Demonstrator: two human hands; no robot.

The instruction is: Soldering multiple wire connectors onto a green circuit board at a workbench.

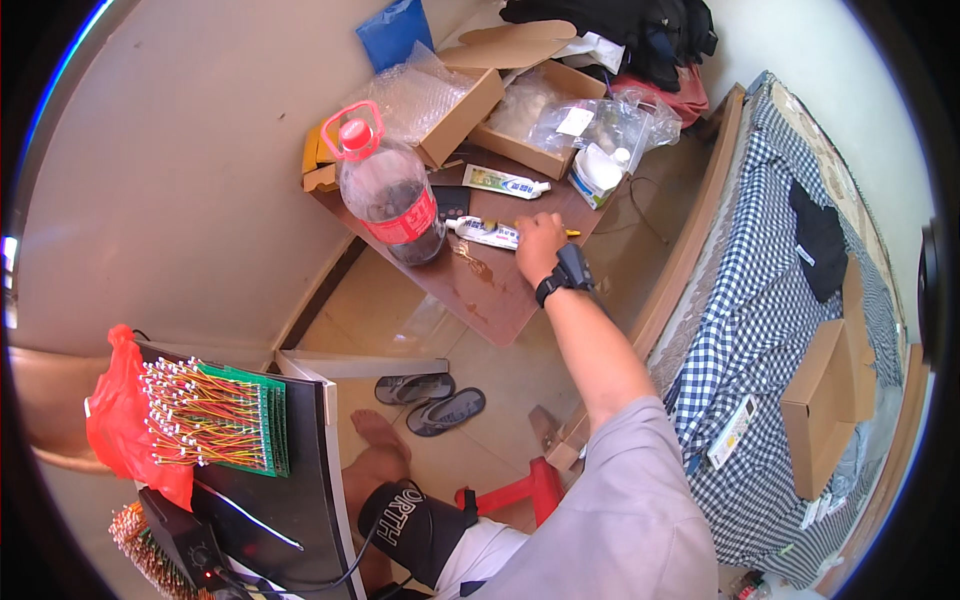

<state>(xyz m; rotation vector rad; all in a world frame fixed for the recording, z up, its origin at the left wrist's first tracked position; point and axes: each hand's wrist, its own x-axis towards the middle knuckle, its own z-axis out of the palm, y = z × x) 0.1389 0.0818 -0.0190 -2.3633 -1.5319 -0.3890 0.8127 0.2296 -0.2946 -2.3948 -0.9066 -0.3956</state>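
My right hand point(541, 246), a dark watch-like device point(570, 275) on its wrist, reaches down to a small brown table point(495, 305). Its fingers curl closed over the end of a white tube point(487, 232), perhaps toothpaste. A thin yellow stick-like thing point(573, 233) pokes out beside the hand. What the fingers grip is hidden under them. Another tube point(505, 182), green and white, lies just beyond. To the left stands a large plastic bottle point(392, 195) with a red cap and handle, partly full of dark liquid. My left hand is out of view.
Open cardboard boxes point(460, 110) with bubble wrap and a white bottle point(598, 175) crowd the table's far side. A bed point(730, 330) with a checked cover stands right. Wired green circuit boards point(265, 425) sit on a black desk point(310, 500) at left. Slippers point(445, 410) lie on the floor.
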